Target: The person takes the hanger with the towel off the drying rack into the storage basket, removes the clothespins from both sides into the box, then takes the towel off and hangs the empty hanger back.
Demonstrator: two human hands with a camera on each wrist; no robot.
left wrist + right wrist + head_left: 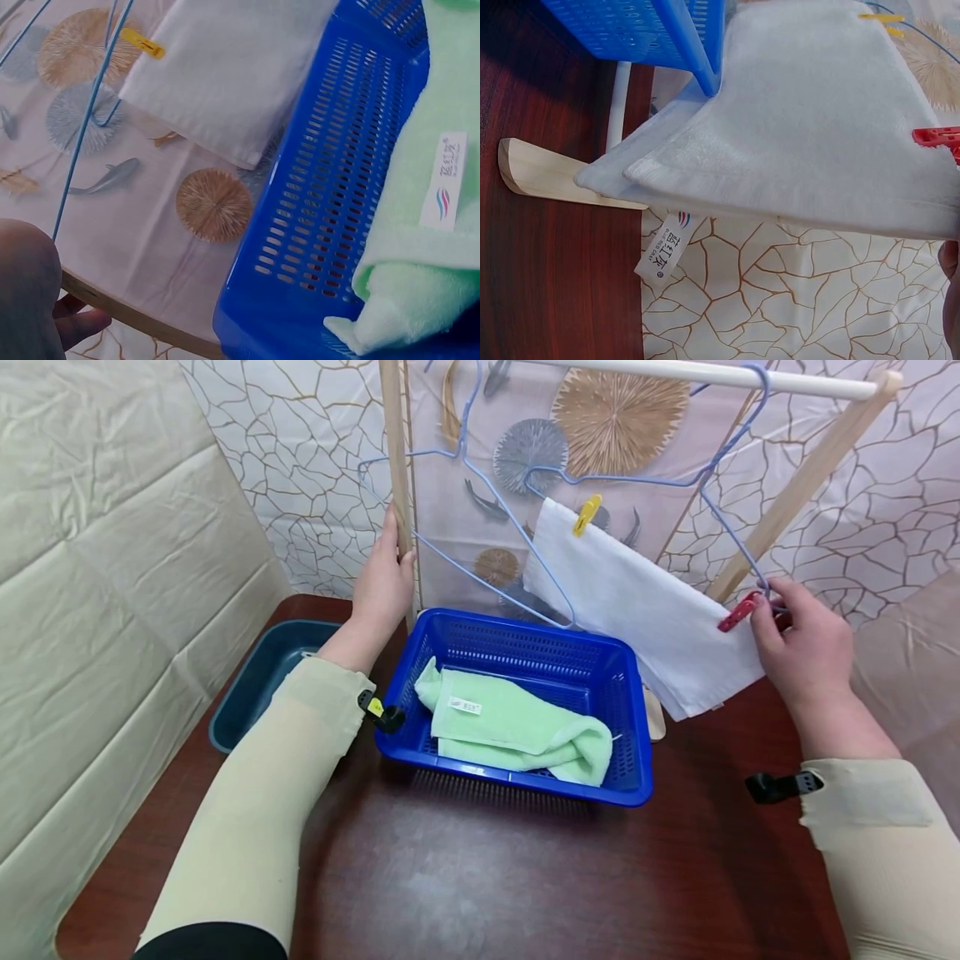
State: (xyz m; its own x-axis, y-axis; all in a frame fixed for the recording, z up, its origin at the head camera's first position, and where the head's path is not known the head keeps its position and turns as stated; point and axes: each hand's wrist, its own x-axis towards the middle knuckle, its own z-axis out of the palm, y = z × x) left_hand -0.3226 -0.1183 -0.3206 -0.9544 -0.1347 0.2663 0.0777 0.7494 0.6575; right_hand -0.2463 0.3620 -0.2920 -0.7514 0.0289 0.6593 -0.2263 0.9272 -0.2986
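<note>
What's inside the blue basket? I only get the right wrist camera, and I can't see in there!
Observer: A folded green towel is lying in the basket. The head view shows it.
Operator: Cool! And what's going on way over on the person's left side? My picture doesn't show that.
Observer: The left hand is holding a wooden post.
Operator: Is there anything else down low over there?
Observer: Yes, a teal basin, partly hidden behind the left sleeve.
</note>
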